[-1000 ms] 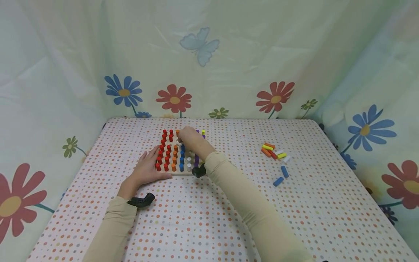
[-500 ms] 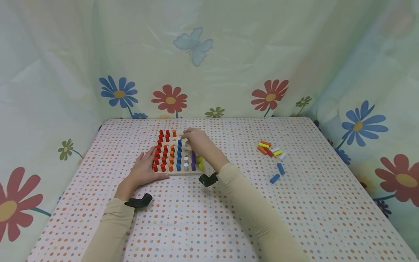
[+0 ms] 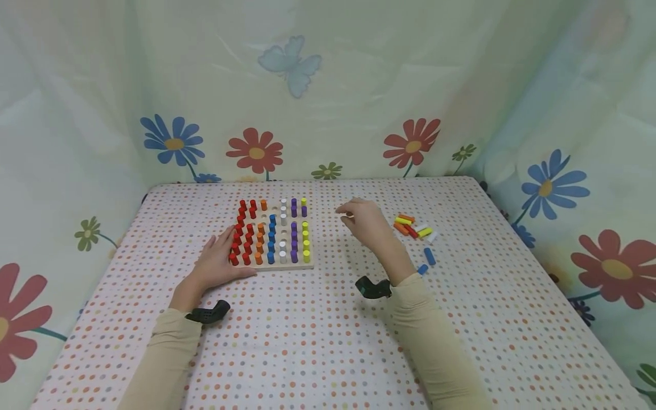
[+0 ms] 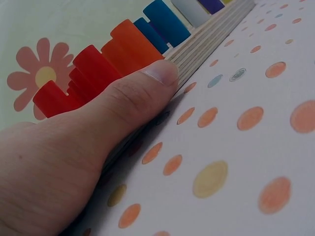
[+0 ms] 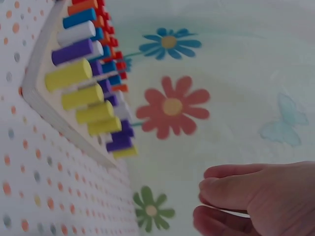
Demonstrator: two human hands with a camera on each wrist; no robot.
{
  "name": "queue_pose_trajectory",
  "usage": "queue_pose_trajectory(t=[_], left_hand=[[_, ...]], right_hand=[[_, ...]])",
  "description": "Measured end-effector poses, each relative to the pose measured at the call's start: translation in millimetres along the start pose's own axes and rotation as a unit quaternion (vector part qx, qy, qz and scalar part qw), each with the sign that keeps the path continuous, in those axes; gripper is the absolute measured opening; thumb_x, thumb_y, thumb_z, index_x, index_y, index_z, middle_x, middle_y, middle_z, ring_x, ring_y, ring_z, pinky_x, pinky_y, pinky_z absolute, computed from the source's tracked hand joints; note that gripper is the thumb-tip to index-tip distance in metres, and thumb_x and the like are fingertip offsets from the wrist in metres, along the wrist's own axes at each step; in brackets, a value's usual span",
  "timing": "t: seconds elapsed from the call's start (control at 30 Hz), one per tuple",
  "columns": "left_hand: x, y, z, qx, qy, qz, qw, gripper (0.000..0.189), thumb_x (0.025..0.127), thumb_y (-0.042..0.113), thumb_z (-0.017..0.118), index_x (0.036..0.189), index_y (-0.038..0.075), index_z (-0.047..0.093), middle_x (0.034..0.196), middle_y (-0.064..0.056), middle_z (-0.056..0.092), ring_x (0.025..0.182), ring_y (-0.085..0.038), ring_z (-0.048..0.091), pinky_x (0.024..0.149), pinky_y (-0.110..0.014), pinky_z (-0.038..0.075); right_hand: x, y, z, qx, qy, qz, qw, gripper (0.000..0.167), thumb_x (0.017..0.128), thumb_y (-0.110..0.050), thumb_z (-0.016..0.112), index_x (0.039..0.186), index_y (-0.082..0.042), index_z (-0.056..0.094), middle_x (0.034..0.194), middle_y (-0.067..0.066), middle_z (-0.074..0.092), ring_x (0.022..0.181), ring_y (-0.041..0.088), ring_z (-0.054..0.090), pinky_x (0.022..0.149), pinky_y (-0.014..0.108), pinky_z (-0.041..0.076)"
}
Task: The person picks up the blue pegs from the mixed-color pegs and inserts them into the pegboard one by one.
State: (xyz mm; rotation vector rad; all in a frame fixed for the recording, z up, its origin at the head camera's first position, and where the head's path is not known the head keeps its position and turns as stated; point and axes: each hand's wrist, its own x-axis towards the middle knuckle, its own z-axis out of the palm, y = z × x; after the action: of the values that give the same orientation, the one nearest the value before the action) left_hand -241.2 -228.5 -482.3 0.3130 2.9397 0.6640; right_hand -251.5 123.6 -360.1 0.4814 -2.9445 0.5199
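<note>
My left hand [image 3: 217,262] rests at the near left corner of a wooden pegboard [image 3: 311,263]. Its thumb [image 4: 142,91] lies along the board's front edge, and the other fingers reach along the left side. Columns of red [image 3: 233,259], orange [image 3: 258,258], blue [image 3: 271,258], white [image 3: 282,257], purple [image 3: 294,257] and yellow pegs [image 5: 69,74] stand upright in the board. Some holes toward the back show no peg. Right of the board, my right hand [image 3: 370,226] hovers over the table, fingers loosely bent and nothing visible between thumb and fingertips.
Beyond the right hand, a loose pile of orange, yellow, red and white pegs [image 3: 411,230] lies on the dotted tablecloth [image 3: 307,341]. Two blue pegs [image 3: 429,256] lie nearer, one partly behind the right wrist. A flowered curtain [image 3: 328,114] hangs behind the table.
My right hand has lifted off the back of the pegboard and moved right. A blue peg it covered now shows at the back of the blue column. The left hand stays at the board's corner.
</note>
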Motion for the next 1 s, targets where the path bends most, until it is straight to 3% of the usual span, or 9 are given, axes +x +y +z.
queue_pose_trajectory(t=[0.23,0.57,0.77,1.0], left_hand=[[-0.4,1.8,-3.6,-0.006,-0.008,-0.009,0.9999,0.136,0.058,0.085,0.061,0.153,0.003,0.008,0.161,-0.013,0.005,0.145,-0.043,0.004,0.116,-0.061,0.003],[-5.3,-3.0,-2.4,-0.013,-0.007,-0.015,0.9998,0.136,0.059,0.084,0.062,0.152,0.001,0.007,0.161,-0.014,0.002,0.144,-0.045,0.002,0.115,-0.063,0.003],[-3.0,-0.3,-4.0,-0.005,-0.007,-0.017,0.9998,0.137,0.059,0.084,0.061,0.153,0.002,0.006,0.161,-0.015,0.002,0.144,-0.046,0.002,0.115,-0.063,0.002],[-1.6,1.4,-2.9,-0.002,-0.013,-0.010,0.9999,0.137,0.059,0.084,0.061,0.152,0.001,0.006,0.160,-0.016,0.003,0.145,-0.043,0.005,0.116,-0.061,0.002]], right_hand=[[-22.9,39,-24,0.027,0.010,0.068,0.9973,0.024,0.094,-0.013,0.059,0.115,-0.006,0.067,0.112,0.013,0.067,0.100,0.028,0.063,0.081,0.041,0.055],[-34.4,78,-44,0.024,-0.008,0.151,0.9882,0.028,0.095,-0.013,0.057,0.120,-0.002,0.063,0.111,0.020,0.065,0.101,0.035,0.061,0.079,0.044,0.053],[-45.3,104,-50,0.011,-0.046,0.226,0.9730,0.031,0.094,-0.017,0.058,0.120,0.000,0.061,0.113,0.023,0.062,0.098,0.035,0.057,0.079,0.043,0.052],[-58.5,133,-52,0.021,-0.111,0.299,0.9476,0.031,0.092,-0.017,0.057,0.119,0.000,0.059,0.112,0.024,0.058,0.094,0.033,0.056,0.071,0.039,0.050]])
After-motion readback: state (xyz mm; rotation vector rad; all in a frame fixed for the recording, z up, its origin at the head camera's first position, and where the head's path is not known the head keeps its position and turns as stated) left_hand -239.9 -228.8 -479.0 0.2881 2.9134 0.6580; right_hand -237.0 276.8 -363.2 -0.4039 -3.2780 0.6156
